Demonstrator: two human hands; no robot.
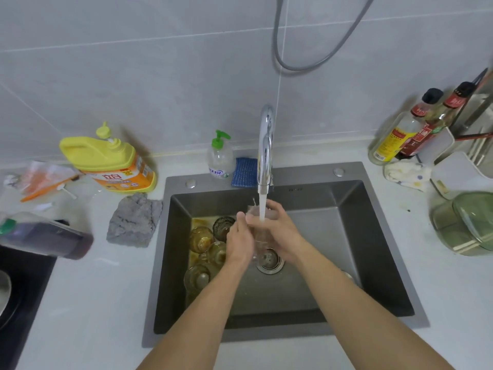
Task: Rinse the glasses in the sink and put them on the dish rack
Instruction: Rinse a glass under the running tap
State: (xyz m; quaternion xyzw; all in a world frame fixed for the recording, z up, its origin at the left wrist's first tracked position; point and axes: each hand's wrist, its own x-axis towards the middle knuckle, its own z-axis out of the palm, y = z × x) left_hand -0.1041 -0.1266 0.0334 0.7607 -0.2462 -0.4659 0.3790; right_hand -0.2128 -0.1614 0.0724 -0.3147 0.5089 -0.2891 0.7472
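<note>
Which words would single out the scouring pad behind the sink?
Start at the steel sink; the chrome tap rises from its back ledge. Just left of the tap's base, right of the clear pump bottle with a green top, sits the scouring pad. It alone is blue, flat and ribbed.

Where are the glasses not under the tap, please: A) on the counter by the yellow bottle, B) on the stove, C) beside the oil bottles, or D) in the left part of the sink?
D: the amber glasses sit left in the sink, beside the clear glass held by the left hand and right hand.
</note>
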